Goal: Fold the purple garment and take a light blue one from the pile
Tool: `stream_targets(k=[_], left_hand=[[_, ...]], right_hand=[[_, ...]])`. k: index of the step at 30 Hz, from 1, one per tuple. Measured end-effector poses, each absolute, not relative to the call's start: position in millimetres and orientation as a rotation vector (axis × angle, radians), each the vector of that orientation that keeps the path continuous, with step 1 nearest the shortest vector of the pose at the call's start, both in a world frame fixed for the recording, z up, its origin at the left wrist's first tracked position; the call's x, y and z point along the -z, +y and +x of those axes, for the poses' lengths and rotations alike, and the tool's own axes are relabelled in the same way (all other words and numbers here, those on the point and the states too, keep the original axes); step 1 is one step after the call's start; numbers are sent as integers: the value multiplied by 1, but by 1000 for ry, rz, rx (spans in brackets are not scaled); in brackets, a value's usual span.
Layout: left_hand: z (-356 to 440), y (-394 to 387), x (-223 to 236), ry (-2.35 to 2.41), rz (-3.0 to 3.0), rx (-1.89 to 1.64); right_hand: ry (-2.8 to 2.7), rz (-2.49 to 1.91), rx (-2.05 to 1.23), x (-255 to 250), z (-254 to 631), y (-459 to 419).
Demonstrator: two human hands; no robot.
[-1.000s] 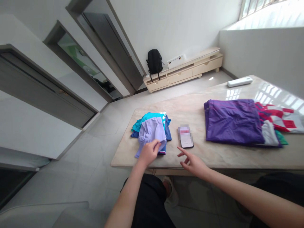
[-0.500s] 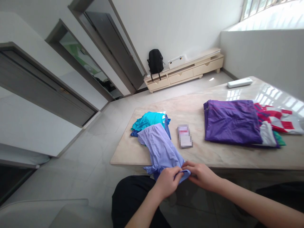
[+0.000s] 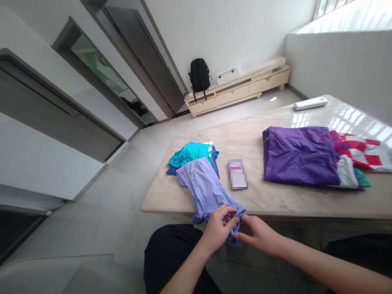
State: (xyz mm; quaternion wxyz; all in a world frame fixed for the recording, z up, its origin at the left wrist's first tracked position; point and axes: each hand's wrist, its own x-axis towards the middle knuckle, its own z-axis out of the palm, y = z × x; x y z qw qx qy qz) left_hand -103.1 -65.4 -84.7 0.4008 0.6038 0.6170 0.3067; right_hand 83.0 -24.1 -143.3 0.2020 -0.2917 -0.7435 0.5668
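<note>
At lower centre of the frame, left hand (image 3: 218, 228) and right hand (image 3: 260, 233) each clamp their grip on the pale lilac cloth garment (image 3: 206, 190), drawn off the counter (image 3: 275, 200) edge, not yet folded.

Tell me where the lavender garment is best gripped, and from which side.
Grip the lavender garment at its near end, which hangs over the table edge, coming from the near side. The left hand and right hand already pinch it there; its far end lies on the pile of blue clothes.
</note>
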Motion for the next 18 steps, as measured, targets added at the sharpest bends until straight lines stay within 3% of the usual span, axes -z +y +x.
stream_targets(k=[10,18], left_hand=[[-105,-66,82,1560,1598,-918],[-119,-63,88,1795,1610,-1078]], right_hand=[[-1808,-755,-1809,163,75,-18],[-1950,-981,-1479,148,82,-7]])
